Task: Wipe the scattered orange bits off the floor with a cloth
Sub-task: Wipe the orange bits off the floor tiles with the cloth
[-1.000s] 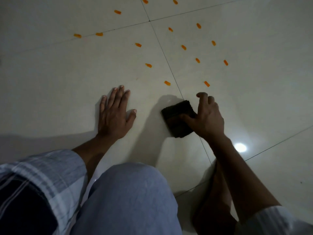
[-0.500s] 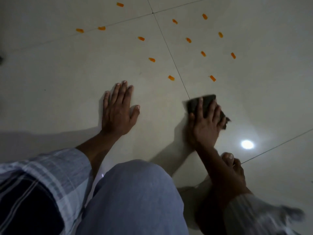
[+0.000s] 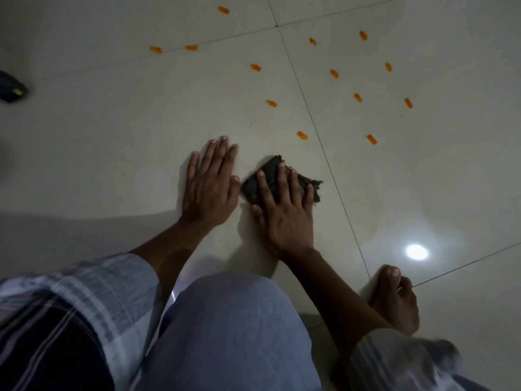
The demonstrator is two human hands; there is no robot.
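A dark folded cloth [image 3: 270, 168] lies on the pale tiled floor [image 3: 112, 142], and my right hand [image 3: 284, 210] presses flat on it with straight, spread fingers. My left hand [image 3: 210, 182] rests palm down on the tile just left of the cloth, its thumb almost touching the cloth's edge. Several small orange bits are scattered beyond the hands; the nearest orange bit [image 3: 302, 135] lies just ahead of the cloth, and another orange bit [image 3: 371, 139] sits to its right across a tile joint.
My bent knee in light trousers [image 3: 234, 334] fills the lower middle, and my bare foot [image 3: 394, 300] stands at lower right. A dark object [image 3: 11, 88] lies at the left edge. A lamp's glare [image 3: 416, 252] shines on the tile at right.
My right hand has slid the cloth leftward across the tile joint until it lies beside my left hand. One second ago it gripped the cloth; now it presses flat. The left hand stays planted.
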